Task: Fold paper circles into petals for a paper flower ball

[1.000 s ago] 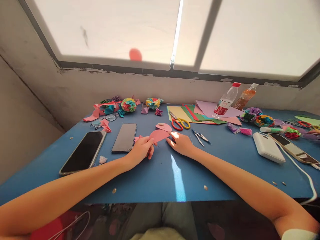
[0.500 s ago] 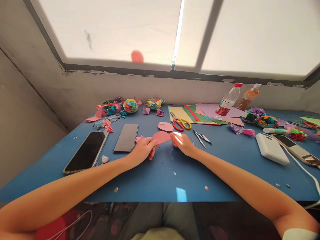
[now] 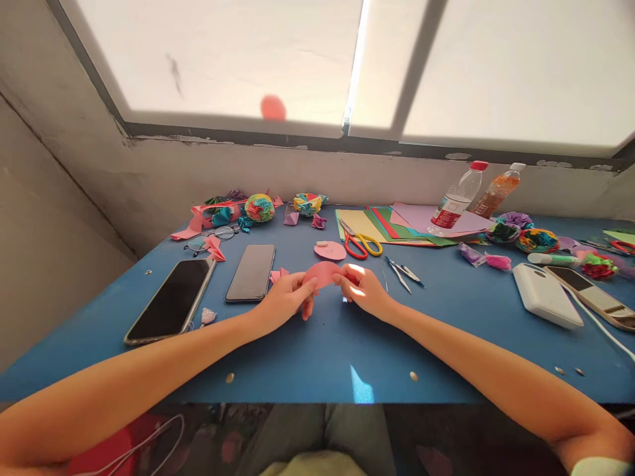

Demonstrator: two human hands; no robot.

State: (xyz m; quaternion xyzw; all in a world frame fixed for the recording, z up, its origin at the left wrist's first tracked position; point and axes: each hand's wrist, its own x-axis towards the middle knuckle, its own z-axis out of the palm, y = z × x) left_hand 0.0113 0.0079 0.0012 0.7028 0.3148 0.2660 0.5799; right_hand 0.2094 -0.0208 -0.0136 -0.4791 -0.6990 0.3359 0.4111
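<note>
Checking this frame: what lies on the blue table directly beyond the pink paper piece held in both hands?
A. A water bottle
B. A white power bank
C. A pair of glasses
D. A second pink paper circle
D. Just past the pink paper piece held between the left hand and the right hand lies a second pink paper circle, with the scissors to its right on the blue table.

No words or numbers can be read here. The clear water bottle [image 3: 457, 199] at the far right of the table has a red and white label, but its writing is too small and blurry.
</note>
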